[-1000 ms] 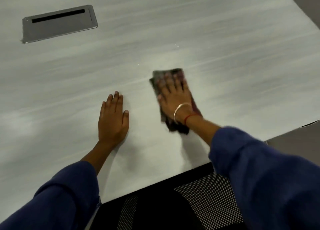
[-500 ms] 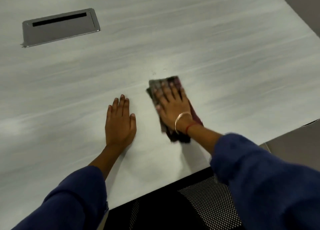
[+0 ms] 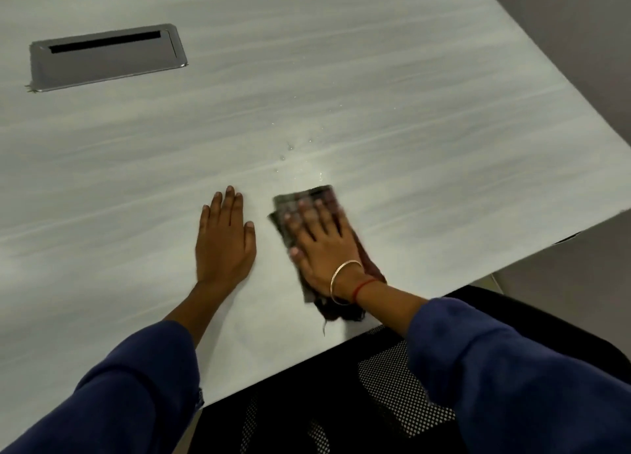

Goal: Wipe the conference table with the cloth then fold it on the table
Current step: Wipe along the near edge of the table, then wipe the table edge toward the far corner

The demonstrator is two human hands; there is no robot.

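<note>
Dark cloth [image 3: 307, 195], one, under flat right hand [image 3: 324, 245]; left hand [image 3: 223, 240] flat on table [image 3: 375, 95].

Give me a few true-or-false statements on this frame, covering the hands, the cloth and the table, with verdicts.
1. The right hand presses flat on the cloth. True.
2. The left hand pinches a corner of the cloth. False: it rests flat on the bare table, apart from the cloth.
3. Small droplets lie on the table just beyond the cloth. True.
4. The metal cable hatch sits to the right of the cloth. False: it is set into the table far off to the left.
</note>
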